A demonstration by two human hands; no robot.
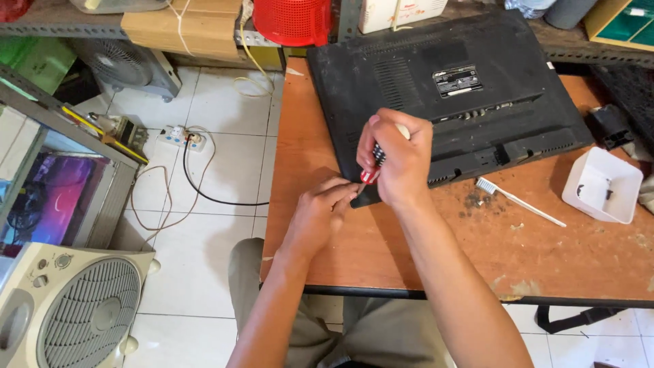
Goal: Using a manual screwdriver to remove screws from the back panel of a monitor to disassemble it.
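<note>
Matt, dusty black plastic television back (436, 102), worn scuffed wooden table (565, 259), glossy white plastic tray (616, 197)

White tiled floor (204, 272) under a worn orange table (558, 252).

Two bare forearms come up from the bottom edge, no sleeves in sight, no watch, no bracelet, no gloves. The left hand (320, 211) is bare too, no ring showing on its fingers (340, 191). Same for the right hand (398, 160): plain, short nails. Below the worktop's (558, 259) near edge, khaki-olive trousers (381, 334) cover both legs, cloth slightly creased.
</note>
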